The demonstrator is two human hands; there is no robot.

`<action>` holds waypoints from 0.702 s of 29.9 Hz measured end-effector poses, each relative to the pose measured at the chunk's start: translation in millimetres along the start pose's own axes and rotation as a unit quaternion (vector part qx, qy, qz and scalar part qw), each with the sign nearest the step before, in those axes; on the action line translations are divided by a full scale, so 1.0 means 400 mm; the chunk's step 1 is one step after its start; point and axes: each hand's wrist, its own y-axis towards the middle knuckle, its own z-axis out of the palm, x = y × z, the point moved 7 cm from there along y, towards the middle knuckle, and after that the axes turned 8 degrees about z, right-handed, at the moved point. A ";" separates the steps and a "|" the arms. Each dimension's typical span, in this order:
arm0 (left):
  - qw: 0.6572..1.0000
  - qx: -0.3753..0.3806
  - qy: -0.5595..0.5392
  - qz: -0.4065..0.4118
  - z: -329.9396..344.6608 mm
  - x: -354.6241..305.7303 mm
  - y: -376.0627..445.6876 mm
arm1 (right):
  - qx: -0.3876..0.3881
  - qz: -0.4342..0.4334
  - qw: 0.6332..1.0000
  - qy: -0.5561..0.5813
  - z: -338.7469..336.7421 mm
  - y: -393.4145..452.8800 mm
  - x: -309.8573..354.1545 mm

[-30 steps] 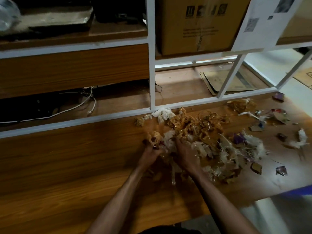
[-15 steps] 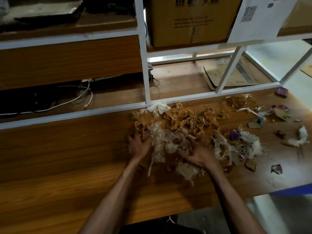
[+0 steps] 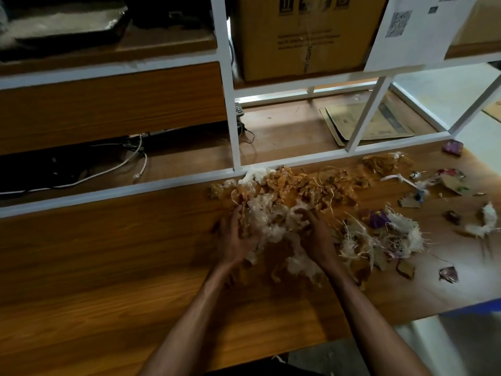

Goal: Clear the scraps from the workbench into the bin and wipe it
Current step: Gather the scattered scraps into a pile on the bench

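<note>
Workbench [image 3: 108,267] surface is wood-grained and flat, and the scraps are spread over its right half, from the white frame rail [image 3: 162,184] at the back toward the near edge. No bin and no wiping cloth are seen in the head view. The main heap [image 3: 287,196] is made up of tan crumpled strips and white translucent film, judged to be very light, soft and springy, so that it is expected to compress under pressure and to puff out again when released. This heap is best taken from both flanks and from beneath, then pressed together into one wad. The left hand [image 3: 235,237] is laid against the heap's left side with fingers curled into the white film, and the right hand [image 3: 315,237] is curled over its right side; a cupping hold on the material is shown by both. A second cluster of frayed white fibres [image 3: 401,234], just right of the right hand, is judged stringy and liable to trail or snag. Stiffer cardboard bits [image 3: 405,268] and small foil wrappers [image 3: 448,274] are scattered well apart toward the right edge; these are expected to slip out of a loose wad and are better swept together or pinched singly.
</note>
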 end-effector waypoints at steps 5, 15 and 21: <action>0.996 0.006 0.052 0.070 0.056 0.008 0.019 | -0.005 0.013 1.000 0.010 0.008 -0.007 -0.015; 0.974 -0.148 -0.166 -0.048 -0.073 0.091 0.053 | -0.056 0.091 0.992 0.069 -0.072 0.013 -0.077; 0.985 -0.050 -0.166 -0.021 -0.008 0.049 0.075 | -0.014 0.070 0.988 0.138 -0.032 0.009 0.013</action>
